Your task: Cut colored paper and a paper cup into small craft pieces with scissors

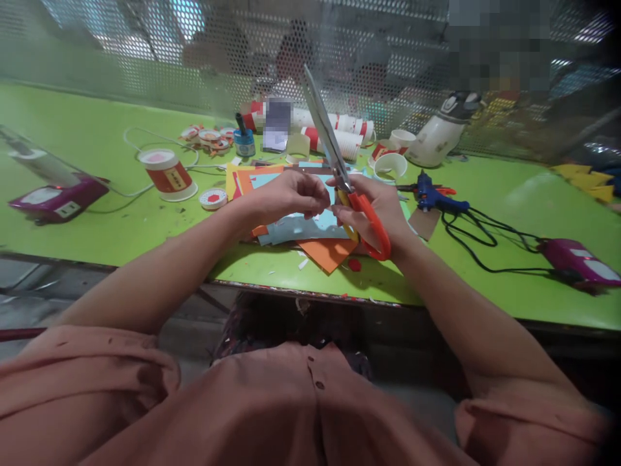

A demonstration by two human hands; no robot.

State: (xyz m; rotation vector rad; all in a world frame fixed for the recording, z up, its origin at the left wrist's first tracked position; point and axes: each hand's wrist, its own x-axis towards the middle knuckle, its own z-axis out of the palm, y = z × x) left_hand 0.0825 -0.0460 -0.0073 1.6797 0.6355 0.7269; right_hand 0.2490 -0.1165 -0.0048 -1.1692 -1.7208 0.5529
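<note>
Head view, one. Worn on the person's head, above the near side of the table (514, 197); faces forward and steeply down across it. Nearest: shirt (262, 404), this side of the table. Mid-range: left hand (305, 193) and right hand (378, 189), above the table. Farthest: mesh (130, 39), beyond the table. Wide coverage, table crossing both side borders.

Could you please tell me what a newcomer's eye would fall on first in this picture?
Most likely the large scissors in the right hand, near the middle, their blades pointing up above the orange-red handle. Next might come the coloured papers piled below the left hand, on a bright green table. Farther right lies a blue glue gun.
</note>
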